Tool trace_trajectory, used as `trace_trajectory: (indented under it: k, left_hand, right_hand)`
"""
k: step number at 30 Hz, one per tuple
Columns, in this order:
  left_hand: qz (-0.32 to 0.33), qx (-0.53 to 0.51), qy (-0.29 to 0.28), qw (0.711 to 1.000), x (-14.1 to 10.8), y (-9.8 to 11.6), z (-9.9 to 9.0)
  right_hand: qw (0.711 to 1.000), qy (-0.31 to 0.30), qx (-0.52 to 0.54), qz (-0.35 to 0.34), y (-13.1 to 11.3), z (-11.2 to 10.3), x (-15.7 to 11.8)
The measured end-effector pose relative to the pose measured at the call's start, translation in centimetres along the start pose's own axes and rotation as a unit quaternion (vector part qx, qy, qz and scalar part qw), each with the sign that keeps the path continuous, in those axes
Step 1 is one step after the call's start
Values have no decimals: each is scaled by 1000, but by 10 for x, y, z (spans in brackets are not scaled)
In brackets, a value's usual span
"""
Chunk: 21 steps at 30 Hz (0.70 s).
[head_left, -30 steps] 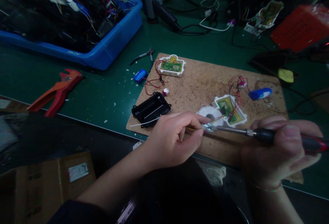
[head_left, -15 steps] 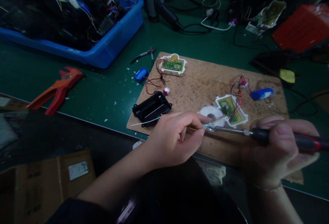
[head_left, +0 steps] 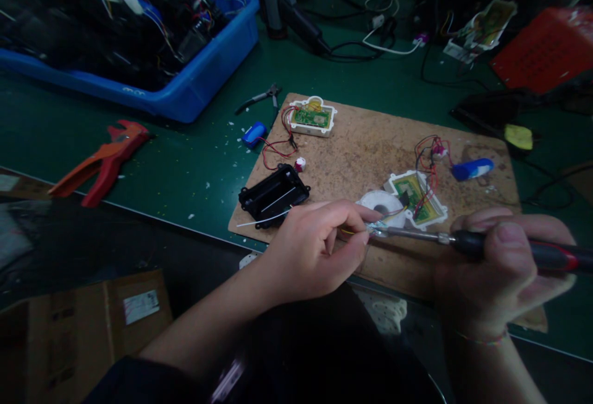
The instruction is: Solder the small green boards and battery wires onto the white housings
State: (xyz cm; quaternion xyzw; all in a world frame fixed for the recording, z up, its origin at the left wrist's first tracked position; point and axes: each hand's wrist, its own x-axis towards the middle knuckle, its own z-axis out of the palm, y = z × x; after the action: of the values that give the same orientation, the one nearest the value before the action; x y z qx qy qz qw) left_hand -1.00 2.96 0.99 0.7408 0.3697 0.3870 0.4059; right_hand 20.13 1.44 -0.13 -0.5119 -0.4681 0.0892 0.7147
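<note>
My right hand [head_left: 504,262] grips a soldering iron [head_left: 472,245] with a black and red handle. Its metal tip touches a small shiny part [head_left: 376,227] at the fingertips of my left hand [head_left: 319,246]. Thumb and forefinger of that left hand are pinched on thin wires [head_left: 345,231], mostly covered by the fingers. Behind the tip lies a white ring-shaped spool [head_left: 370,202], beside a green circuit board in a white case [head_left: 419,200]. Red and black wires lead from this board towards a blue cylinder [head_left: 472,169].
On the brown board [head_left: 361,138] are a black case [head_left: 273,197] and another white-cased circuit [head_left: 312,118]. Left of it lie a blue battery [head_left: 254,135], cutters [head_left: 259,99] and red-orange pliers [head_left: 104,163]. A blue crate [head_left: 185,92] and red box [head_left: 542,52] stand farther back.
</note>
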Motion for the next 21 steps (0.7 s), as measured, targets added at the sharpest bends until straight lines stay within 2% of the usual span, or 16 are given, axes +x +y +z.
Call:
trace_trajectory:
  k: [8, 15, 18, 21]
  left_hand:
    - [5, -8, -2, 1000, 0, 0, 0]
    - [-6, 0, -6, 1000, 0, 1, -1]
    - [-7, 6, -5, 1000, -1, 0, -1]
    - [-11, 9, -8, 1000, -1, 0, -1]
  right_hand:
    - [997, 45, 54, -13, 8, 1, 2]
    - [997, 27, -44, -60, 12, -2, -2]
    - [995, -21, -58, -78, 10, -3, -6]
    - [987, -144, -69, -24, 3, -4, -9]
